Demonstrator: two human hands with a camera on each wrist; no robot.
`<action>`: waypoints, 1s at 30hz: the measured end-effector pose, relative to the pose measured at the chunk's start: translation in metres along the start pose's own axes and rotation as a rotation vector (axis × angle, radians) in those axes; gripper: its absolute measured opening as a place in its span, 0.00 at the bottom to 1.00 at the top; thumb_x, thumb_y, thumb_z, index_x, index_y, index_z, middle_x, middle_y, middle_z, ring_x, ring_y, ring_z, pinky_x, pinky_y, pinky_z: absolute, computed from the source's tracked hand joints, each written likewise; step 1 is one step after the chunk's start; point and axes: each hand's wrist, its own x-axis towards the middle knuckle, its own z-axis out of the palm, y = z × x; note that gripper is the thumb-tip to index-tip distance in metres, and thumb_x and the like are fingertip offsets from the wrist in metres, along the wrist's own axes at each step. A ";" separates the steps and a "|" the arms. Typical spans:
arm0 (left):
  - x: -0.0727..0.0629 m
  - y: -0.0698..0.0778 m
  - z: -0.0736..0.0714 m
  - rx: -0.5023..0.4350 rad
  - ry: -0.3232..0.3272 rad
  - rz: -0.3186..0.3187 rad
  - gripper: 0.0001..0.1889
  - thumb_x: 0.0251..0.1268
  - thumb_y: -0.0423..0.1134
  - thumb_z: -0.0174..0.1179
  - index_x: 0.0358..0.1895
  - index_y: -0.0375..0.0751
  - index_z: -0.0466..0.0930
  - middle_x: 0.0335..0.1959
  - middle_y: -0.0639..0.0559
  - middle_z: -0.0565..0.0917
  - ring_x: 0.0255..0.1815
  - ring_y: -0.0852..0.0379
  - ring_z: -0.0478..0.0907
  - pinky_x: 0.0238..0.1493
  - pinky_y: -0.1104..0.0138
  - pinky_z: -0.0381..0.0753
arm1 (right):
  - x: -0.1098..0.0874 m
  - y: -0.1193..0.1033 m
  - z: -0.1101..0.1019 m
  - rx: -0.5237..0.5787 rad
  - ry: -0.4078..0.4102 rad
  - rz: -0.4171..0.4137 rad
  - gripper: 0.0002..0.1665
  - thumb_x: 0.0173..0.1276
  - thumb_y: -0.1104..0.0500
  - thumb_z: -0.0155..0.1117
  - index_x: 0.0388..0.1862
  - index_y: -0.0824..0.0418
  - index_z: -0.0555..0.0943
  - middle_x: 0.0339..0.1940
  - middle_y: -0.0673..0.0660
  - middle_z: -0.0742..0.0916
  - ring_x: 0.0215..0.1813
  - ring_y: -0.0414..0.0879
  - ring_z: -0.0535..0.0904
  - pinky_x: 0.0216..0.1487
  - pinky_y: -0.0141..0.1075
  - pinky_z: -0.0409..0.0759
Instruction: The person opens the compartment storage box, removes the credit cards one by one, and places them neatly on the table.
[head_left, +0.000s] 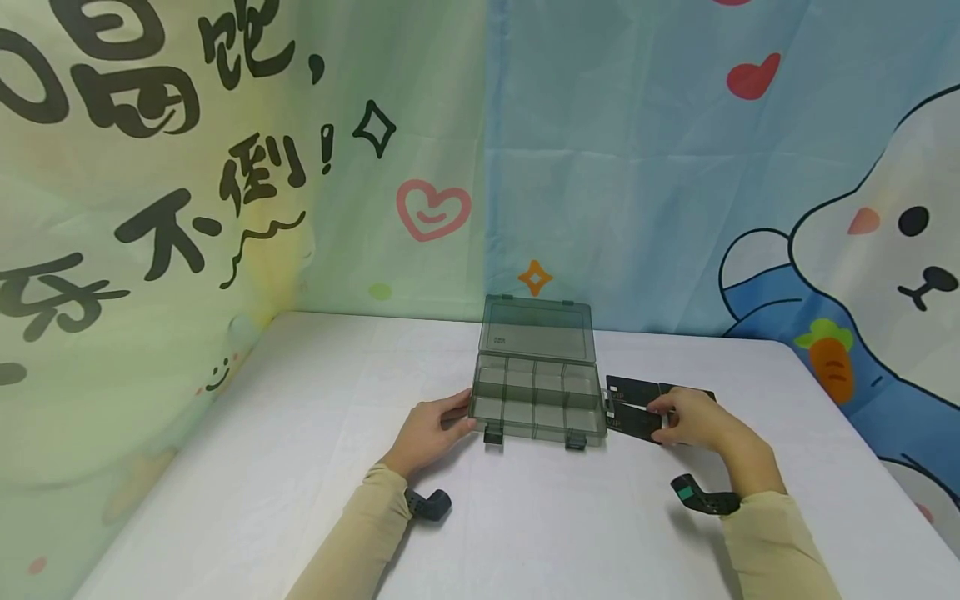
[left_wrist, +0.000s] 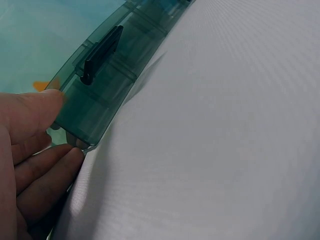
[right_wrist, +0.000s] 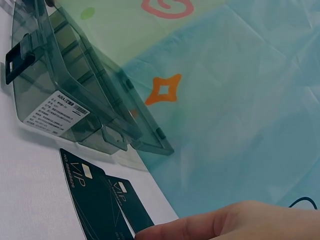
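Note:
A grey-green translucent compartment box (head_left: 538, 408) stands on the table, its lid (head_left: 537, 332) tipped back at the rear. My left hand (head_left: 431, 429) touches the box's left side. In the left wrist view its thumb (left_wrist: 35, 110) lies against the box wall, with the other fingers near the bottom corner. Dark VIP cards lie flat at the box's right side. My right hand (head_left: 693, 419) pinches the near card (head_left: 633, 421) between thumb and forefinger. Behind it is a far card (head_left: 632, 389); in the right wrist view the thumb is hidden.
Two black latches hang at the box's front, the left latch (head_left: 493, 434) and right latch (head_left: 575, 440). A label (right_wrist: 57, 114) is on its right wall. White cloth covers the table (head_left: 525, 517). A printed curtain (head_left: 615, 167) hangs behind the table's back edge.

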 end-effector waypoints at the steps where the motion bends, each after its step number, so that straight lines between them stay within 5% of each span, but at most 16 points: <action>1: 0.000 0.000 0.000 0.000 0.001 0.000 0.30 0.65 0.50 0.59 0.67 0.42 0.69 0.57 0.47 0.81 0.55 0.53 0.81 0.65 0.58 0.72 | 0.000 0.000 0.000 0.000 0.000 0.003 0.29 0.51 0.57 0.76 0.51 0.69 0.81 0.38 0.60 0.83 0.31 0.45 0.73 0.30 0.35 0.75; 30: 0.001 -0.005 0.002 0.011 0.002 0.000 0.30 0.65 0.54 0.57 0.67 0.44 0.68 0.58 0.49 0.81 0.56 0.55 0.80 0.66 0.59 0.72 | -0.003 0.001 -0.001 -0.044 -0.001 -0.005 0.33 0.49 0.53 0.77 0.53 0.66 0.81 0.51 0.68 0.80 0.45 0.55 0.77 0.52 0.56 0.78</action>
